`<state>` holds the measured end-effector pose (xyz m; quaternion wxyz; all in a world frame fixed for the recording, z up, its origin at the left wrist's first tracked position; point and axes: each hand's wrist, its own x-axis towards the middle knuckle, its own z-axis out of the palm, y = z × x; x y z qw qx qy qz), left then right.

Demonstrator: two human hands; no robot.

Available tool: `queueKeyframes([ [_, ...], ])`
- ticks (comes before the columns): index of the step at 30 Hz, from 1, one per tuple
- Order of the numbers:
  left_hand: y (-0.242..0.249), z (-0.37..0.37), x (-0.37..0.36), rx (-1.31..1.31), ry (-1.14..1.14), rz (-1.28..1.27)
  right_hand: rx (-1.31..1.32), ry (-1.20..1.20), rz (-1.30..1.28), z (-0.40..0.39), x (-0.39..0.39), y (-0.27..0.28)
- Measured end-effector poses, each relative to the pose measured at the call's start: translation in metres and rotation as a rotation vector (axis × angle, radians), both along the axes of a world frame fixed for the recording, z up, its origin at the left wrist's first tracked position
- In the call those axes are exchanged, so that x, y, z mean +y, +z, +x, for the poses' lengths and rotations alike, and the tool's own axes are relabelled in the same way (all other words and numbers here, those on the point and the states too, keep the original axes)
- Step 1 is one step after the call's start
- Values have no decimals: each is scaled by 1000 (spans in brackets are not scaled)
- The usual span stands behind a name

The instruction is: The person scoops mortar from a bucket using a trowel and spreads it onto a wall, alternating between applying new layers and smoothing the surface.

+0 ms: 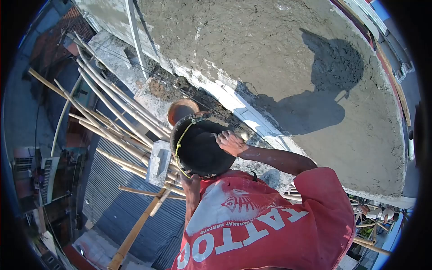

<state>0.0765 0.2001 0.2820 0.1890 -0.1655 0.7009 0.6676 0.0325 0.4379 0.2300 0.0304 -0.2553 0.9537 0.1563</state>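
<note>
A black bucket (204, 155) stands tilted against the front of my red shirt. A yellow cord (178, 146) runs along its left side. My left hand (191, 183) is closed on the bucket's near rim, where the cord ends. Over the right side of the bucket's mouth, my right hand (231, 143) is closed around a trowel, whose pale rounded handle end (244, 135) sticks out past the fist. The trowel's blade is lost in the dark inside of the bucket, and the contents are hard to make out.
An orange-brown basin (182, 110) stands just beyond the bucket. A plastering float (158, 163) lies left of it, over bamboo poles (121, 108). Wet grey mortar covers the wall (252, 45) on the right. Corrugated roofing (130, 198) lies far below at left.
</note>
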Motion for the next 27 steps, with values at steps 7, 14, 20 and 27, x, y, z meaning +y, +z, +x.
queueKeyframes([
  [7,-18,0,2,165,28,-54,-629,-272,-275,-5,-17,9],
  [14,-14,-8,-3,24,114,66,-538,-484,-661,-2,-8,18],
  [20,-11,-26,-6,-63,169,98,-346,-398,-645,-14,-7,45],
  [27,4,-45,-37,29,256,352,-494,-384,-699,-57,-16,103],
])
